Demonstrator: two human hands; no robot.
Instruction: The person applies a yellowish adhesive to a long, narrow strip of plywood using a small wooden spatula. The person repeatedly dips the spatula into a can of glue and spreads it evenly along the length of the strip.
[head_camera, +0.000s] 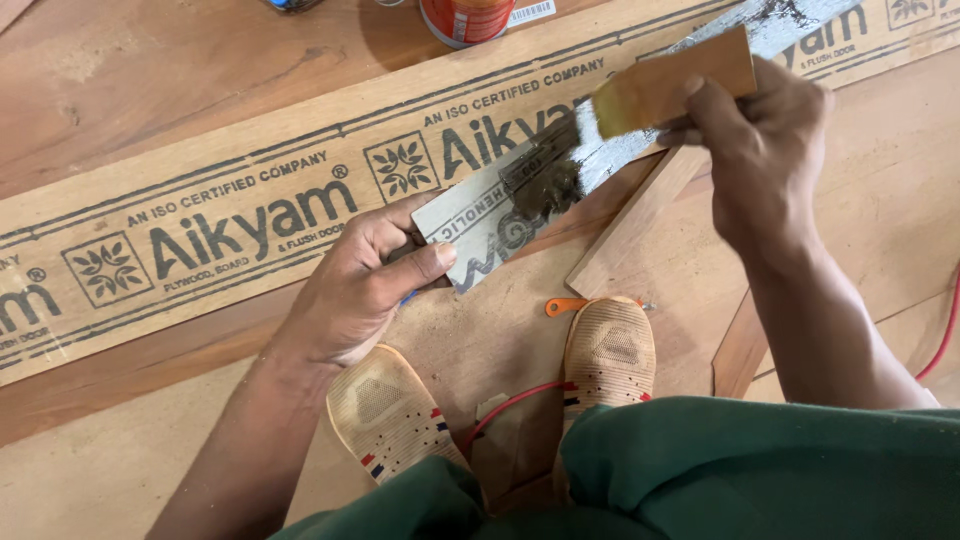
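Above the printed plywood board (200, 230) on the floor, a narrow laminate strip (500, 215) slants from lower left to upper right, smeared with dark glue. The left hand (365, 275) pinches its lower end, thumb on top. The right hand (765, 150) grips a flat wooden spreader (675, 80) pressed on the strip. Two sandalled feet (605, 350) rest below, beside a red cable (510, 405), with an orange can (465, 20) at the board's far edge.

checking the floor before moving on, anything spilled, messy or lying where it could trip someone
No spill. Dark glue sits only on the pale laminate strip under the wooden-handled brush. A red cable runs between the person's feet, and an orange-handled tool lies loose by the toes.
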